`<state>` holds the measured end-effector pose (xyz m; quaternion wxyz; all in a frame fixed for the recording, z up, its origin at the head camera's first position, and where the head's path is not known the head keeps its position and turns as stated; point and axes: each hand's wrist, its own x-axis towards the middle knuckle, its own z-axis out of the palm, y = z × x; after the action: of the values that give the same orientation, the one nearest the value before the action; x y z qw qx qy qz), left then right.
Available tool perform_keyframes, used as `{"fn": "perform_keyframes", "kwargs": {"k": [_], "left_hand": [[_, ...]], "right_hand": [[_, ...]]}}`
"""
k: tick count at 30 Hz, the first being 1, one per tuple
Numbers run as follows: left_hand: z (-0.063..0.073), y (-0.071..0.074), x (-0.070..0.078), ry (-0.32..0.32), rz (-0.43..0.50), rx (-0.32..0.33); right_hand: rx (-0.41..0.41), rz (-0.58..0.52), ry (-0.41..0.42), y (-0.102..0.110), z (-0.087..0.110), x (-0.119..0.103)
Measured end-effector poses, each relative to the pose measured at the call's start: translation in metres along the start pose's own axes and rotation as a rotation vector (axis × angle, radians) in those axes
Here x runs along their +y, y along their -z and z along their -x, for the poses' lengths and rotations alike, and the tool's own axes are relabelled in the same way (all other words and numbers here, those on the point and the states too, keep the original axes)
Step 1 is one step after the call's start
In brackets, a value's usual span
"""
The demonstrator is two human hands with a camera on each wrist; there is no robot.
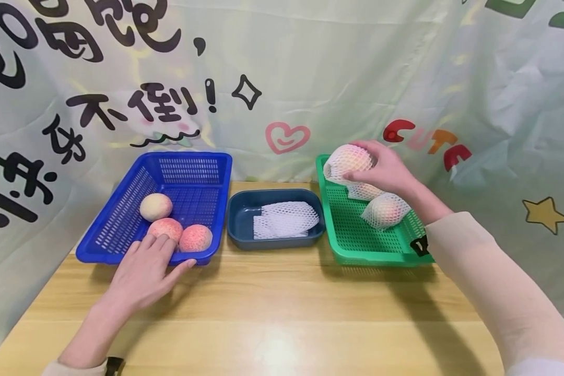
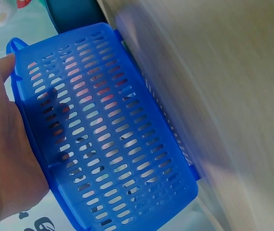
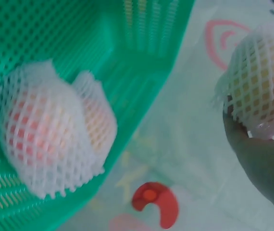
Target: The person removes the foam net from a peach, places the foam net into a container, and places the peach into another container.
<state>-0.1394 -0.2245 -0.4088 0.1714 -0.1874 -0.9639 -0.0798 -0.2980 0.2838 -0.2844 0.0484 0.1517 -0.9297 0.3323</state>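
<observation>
My right hand (image 1: 380,166) grips a peach in a white foam net (image 1: 348,163) above the back left of the green basket (image 1: 380,257). Below it, a second netted peach (image 1: 386,210) and another netted peach (image 1: 364,191) lie in that basket, side by side in the right wrist view. Over the front rim of the blue basket (image 1: 98,256) reaches my left hand (image 1: 143,271), its fingers at a pink peach (image 1: 165,230) and its thumb spread along the rim. Beside that peach are a pink peach (image 1: 195,238) and a paler peach (image 1: 156,207).
Between the two baskets stands a dark blue tray (image 1: 242,243) holding white foam nets (image 1: 285,219). All three containers sit on a wooden table (image 1: 272,308). A printed cloth (image 1: 310,68) hangs close behind them.
</observation>
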Motion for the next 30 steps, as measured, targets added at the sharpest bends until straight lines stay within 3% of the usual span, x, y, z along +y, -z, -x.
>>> {"fn": "perform_keyframes", "kwargs": {"k": [11, 18, 30], "left_hand": [[-0.002, 0.002, -0.002, -0.006, -0.004, -0.002], [-0.001, 0.003, -0.002, -0.003, -0.001, -0.003], [-0.001, 0.002, -0.001, 0.001, -0.003, -0.005]], "right_hand": [[0.045, -0.063, 0.049, -0.032, 0.041, -0.036], [0.027, -0.08, 0.154, -0.06, 0.06, -0.052], [-0.044, -0.128, 0.223, -0.115, 0.09, -0.072]]}}
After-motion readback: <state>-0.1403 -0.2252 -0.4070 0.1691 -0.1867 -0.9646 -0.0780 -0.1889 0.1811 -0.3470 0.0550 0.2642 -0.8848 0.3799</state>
